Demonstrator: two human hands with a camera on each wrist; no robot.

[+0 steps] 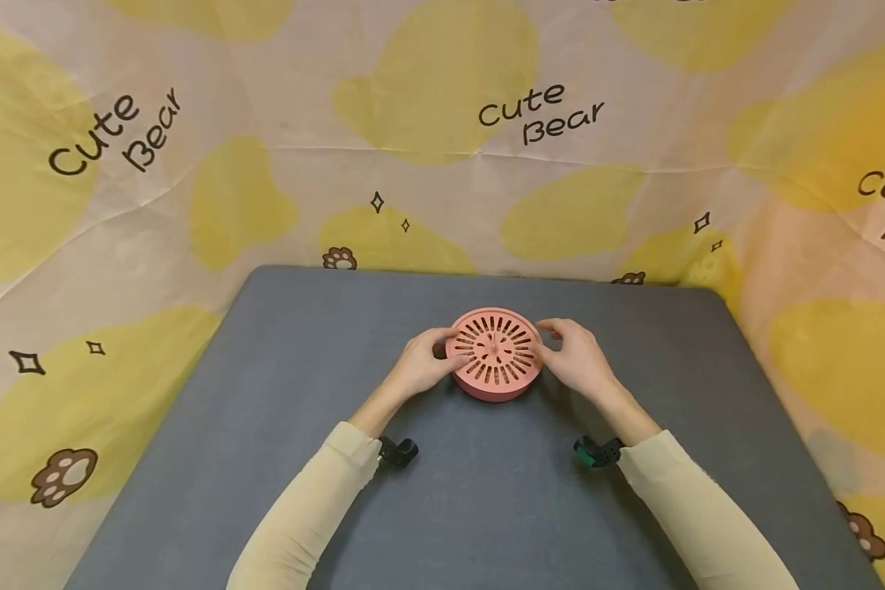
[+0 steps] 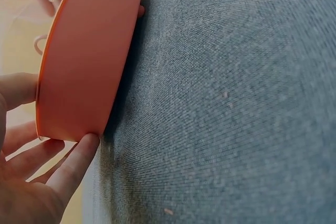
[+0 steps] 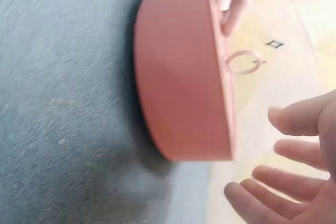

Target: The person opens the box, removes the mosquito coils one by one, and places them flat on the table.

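Observation:
A round pink container (image 1: pixel 495 393) with a slotted lid (image 1: pixel 495 348) rests on the grey-blue table. In the left wrist view its smooth side wall (image 2: pixel 89 56) shows, and the left hand (image 2: pixel 42 166) holds it, thumb on the lid's rim and fingers against the side. The right wrist view has a small ring (image 3: pixel 244 62) standing up from the lid. Beside the container, the right hand (image 3: pixel 294 166) is spread with its fingers apart, not touching it in that view. From the head view, the left hand (image 1: pixel 422 360) is at the container's left edge and the right hand (image 1: pixel 578 358) at its right edge.
The grey-blue table (image 1: pixel 472 508) reaches back to a hanging cloth (image 1: pixel 428 98) with yellow patches and lettering. Each wrist wears a dark band, the left one (image 1: pixel 398 451) and the right one (image 1: pixel 597 452). Small pale specks lie on the table surface.

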